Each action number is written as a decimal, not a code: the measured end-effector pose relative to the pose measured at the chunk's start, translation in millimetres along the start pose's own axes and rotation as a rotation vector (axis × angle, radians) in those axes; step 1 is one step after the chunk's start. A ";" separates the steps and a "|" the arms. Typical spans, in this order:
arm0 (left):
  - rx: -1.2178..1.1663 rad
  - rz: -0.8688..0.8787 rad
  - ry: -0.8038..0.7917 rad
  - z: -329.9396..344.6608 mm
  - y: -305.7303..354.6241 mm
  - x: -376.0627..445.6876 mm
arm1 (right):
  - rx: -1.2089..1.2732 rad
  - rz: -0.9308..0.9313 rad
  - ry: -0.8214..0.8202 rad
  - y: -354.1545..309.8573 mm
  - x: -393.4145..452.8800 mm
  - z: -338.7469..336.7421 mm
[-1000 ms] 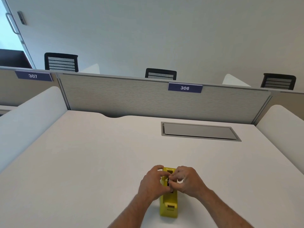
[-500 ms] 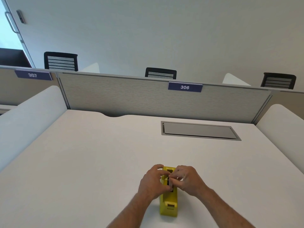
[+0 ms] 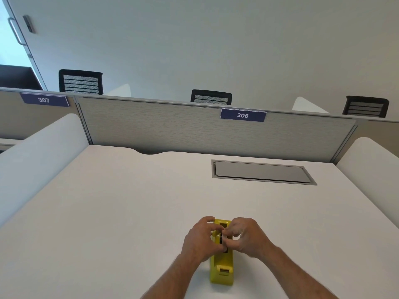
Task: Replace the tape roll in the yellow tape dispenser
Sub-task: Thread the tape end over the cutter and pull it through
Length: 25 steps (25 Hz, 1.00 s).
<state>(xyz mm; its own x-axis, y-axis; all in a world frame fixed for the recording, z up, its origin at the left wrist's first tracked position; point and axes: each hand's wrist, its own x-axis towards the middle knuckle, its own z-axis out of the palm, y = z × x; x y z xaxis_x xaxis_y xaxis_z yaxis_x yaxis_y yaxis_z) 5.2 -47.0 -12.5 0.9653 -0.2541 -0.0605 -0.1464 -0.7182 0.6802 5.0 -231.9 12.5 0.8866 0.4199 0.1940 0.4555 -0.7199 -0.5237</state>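
The yellow tape dispenser (image 3: 222, 270) stands on the white desk (image 3: 121, 212) near its front edge, cutter end toward me. My left hand (image 3: 199, 240) curls round the dispenser's left side. My right hand (image 3: 246, 237) comes in from the right, fingertips pinching at the dark slot in the top where the tape roll (image 3: 221, 239) sits. Both hands meet over the slot and hide most of the roll; only a dark sliver shows.
A grey flap (image 3: 261, 172) is set into the desk at the back right. A fabric partition (image 3: 194, 128) labelled 306 closes the far edge. White side panels (image 3: 36, 156) bound the desk left and right. Black chairs stand behind the partition.
Both hands stay on the dispenser; the fingers shift slightly over the slot. The dispenser has not moved on the desk.
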 end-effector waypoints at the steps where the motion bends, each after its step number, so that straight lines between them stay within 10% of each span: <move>1: 0.000 0.000 0.002 -0.1 0.1 -0.3 | 0.008 0.004 -0.004 -0.1 -0.1 0.0; 25: -0.010 -0.013 -0.010 -0.9 0.9 -0.5 | 0.037 0.037 -0.072 -0.8 3.6 -5.4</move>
<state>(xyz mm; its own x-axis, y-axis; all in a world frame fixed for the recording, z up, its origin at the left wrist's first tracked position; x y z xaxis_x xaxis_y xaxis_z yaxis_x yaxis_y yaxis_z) 4.7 -47.0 -11.2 0.9649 -0.2512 -0.0770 -0.1314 -0.7150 0.6867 8.2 -232.7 18.1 0.8940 0.4333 0.1141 0.4182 -0.7155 -0.5596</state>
